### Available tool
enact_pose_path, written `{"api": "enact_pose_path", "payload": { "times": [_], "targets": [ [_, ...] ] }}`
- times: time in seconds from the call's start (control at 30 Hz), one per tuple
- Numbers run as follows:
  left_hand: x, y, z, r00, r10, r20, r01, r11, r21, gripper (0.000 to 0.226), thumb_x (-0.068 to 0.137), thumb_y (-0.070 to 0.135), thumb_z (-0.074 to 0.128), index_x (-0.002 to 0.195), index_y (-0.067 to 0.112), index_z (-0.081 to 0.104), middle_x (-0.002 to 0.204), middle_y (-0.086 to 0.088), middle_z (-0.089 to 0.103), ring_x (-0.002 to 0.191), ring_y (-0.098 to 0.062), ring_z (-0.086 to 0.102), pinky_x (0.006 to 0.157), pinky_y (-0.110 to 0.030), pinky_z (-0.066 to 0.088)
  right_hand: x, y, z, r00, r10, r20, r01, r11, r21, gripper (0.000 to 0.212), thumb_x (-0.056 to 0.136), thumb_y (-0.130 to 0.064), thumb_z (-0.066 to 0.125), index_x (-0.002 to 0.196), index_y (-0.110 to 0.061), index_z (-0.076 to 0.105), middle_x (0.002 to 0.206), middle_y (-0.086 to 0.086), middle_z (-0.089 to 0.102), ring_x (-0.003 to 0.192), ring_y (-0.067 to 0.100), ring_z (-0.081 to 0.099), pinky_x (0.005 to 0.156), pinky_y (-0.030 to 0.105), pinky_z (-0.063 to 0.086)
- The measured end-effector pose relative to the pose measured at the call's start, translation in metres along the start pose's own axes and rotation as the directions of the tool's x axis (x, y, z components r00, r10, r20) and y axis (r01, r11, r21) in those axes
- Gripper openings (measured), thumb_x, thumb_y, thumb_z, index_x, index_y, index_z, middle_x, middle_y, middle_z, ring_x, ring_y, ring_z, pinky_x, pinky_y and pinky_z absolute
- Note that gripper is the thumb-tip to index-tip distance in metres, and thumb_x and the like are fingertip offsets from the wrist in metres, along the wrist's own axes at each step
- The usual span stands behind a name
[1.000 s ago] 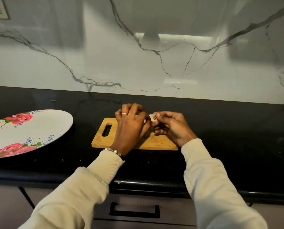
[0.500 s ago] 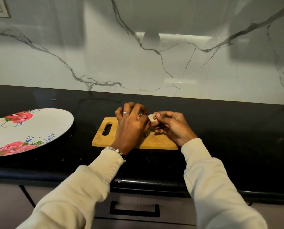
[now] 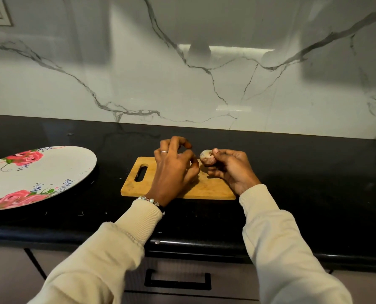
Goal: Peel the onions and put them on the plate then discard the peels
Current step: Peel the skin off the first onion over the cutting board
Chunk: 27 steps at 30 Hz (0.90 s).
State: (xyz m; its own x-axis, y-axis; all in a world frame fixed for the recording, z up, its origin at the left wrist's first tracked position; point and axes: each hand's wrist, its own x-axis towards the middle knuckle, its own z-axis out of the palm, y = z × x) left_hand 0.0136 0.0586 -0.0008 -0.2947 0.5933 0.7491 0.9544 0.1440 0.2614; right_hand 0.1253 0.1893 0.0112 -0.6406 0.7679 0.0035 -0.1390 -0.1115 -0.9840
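A small, pale pinkish onion (image 3: 207, 157) is held just above the far edge of the wooden cutting board (image 3: 206, 189). My right hand (image 3: 230, 170) grips it between thumb and fingers. My left hand (image 3: 175, 170) hovers over the board a little to the left of the onion, apart from it. Its fingers are curled, and a pinkish scrap of peel (image 3: 179, 155) shows between them. The floral plate (image 3: 51, 170) lies on the black counter at the left with nothing on it.
The black counter (image 3: 314, 183) runs along a marble backsplash. The board's handle slot (image 3: 141, 173) faces left, towards the plate. Below the counter's front edge is a drawer with a black handle (image 3: 178, 281).
My hands were pressed together on the onion. Now my left hand has pulled away to the left, and the onion is exposed in my right hand.
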Motion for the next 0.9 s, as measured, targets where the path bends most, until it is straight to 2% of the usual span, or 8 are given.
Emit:
{"api": "enact_pose_path", "payload": {
  "times": [0.13, 0.23, 0.33, 0.4, 0.53, 0.7, 0.9],
  "targets": [
    [0.000, -0.001, 0.000, 0.999, -0.020, -0.029, 0.021, 1.000, 0.014, 0.021, 0.081, 0.018, 0.072, 0.101, 0.020, 0.071, 0.126, -0.006, 0.049, 0.119, -0.025, 0.031, 0.090, -0.038, 0.020, 0.000, -0.001, 0.000, 1.000, 0.014, -0.009, -0.014, 1.000, 0.000, 0.016, 0.097, -0.017, 0.062, 0.094, -0.003, 0.069, 0.082, 0.013, 0.075, 0.073, 0.025, 0.073, 0.065, 0.033, 0.060],
    [0.001, -0.001, 0.002, 0.999, -0.005, -0.034, 0.007, 0.999, 0.032, 0.020, 0.085, 0.023, 0.072, 0.105, 0.023, 0.072, 0.123, -0.004, 0.054, 0.118, -0.025, 0.034, 0.091, -0.034, 0.015, 0.000, -0.001, 0.000, 1.000, 0.019, -0.007, -0.019, 1.000, -0.005, 0.015, 0.096, -0.017, 0.063, 0.095, -0.003, 0.070, 0.088, 0.015, 0.075, 0.074, 0.024, 0.073, 0.062, 0.033, 0.060],
    [0.001, -0.003, 0.003, 0.998, -0.022, -0.063, 0.022, 1.000, 0.010, 0.025, 0.087, 0.028, 0.071, 0.111, 0.025, 0.072, 0.119, -0.004, 0.057, 0.115, -0.024, 0.034, 0.089, -0.035, 0.016, -0.001, -0.002, 0.001, 0.999, 0.025, 0.024, -0.025, 1.000, -0.003, 0.015, 0.096, -0.016, 0.063, 0.097, -0.003, 0.070, 0.093, 0.017, 0.074, 0.075, 0.023, 0.073, 0.059, 0.031, 0.059],
    [0.001, -0.003, 0.003, 0.998, -0.024, -0.050, 0.025, 1.000, 0.019, 0.031, 0.084, 0.027, 0.073, 0.115, 0.026, 0.072, 0.119, -0.004, 0.059, 0.115, -0.023, 0.032, 0.089, -0.038, 0.019, -0.003, -0.003, 0.003, 0.998, 0.026, 0.058, -0.027, 1.000, 0.012, 0.013, 0.096, -0.014, 0.062, 0.096, -0.003, 0.069, 0.087, 0.014, 0.074, 0.074, 0.022, 0.072, 0.059, 0.030, 0.060],
    [0.000, 0.001, 0.003, 0.996, 0.057, -0.063, -0.051, 0.994, 0.095, 0.027, 0.075, 0.032, 0.078, 0.101, 0.023, 0.076, 0.114, -0.003, 0.062, 0.113, -0.026, 0.037, 0.087, -0.047, 0.029, -0.007, -0.004, 0.006, 0.995, -0.002, 0.096, -0.002, 0.999, 0.040, 0.015, 0.097, -0.011, 0.059, 0.101, 0.001, 0.067, 0.072, 0.009, 0.070, 0.069, 0.019, 0.070, 0.063, 0.032, 0.059],
    [0.000, 0.010, 0.006, 0.994, 0.092, -0.063, -0.079, 0.979, 0.187, 0.033, 0.059, 0.029, 0.090, 0.087, 0.018, 0.076, 0.111, -0.003, 0.062, 0.114, -0.027, 0.039, 0.089, -0.044, 0.025, -0.007, -0.004, 0.006, 0.997, 0.005, 0.076, -0.010, 0.997, 0.074, 0.021, 0.098, -0.012, 0.058, 0.109, 0.005, 0.066, 0.071, 0.010, 0.068, 0.067, 0.019, 0.068, 0.066, 0.033, 0.059],
    [0.000, 0.008, 0.006, 0.990, 0.059, -0.128, -0.047, 0.994, 0.097, 0.017, 0.073, 0.029, 0.077, 0.084, 0.017, 0.075, 0.111, -0.005, 0.062, 0.113, -0.026, 0.038, 0.088, -0.047, 0.028, -0.006, -0.003, 0.006, 0.997, 0.019, 0.080, -0.022, 0.999, 0.036, 0.019, 0.098, -0.015, 0.060, 0.101, 0.002, 0.068, 0.071, 0.011, 0.069, 0.065, 0.022, 0.066, 0.065, 0.036, 0.058]
  ]
}}
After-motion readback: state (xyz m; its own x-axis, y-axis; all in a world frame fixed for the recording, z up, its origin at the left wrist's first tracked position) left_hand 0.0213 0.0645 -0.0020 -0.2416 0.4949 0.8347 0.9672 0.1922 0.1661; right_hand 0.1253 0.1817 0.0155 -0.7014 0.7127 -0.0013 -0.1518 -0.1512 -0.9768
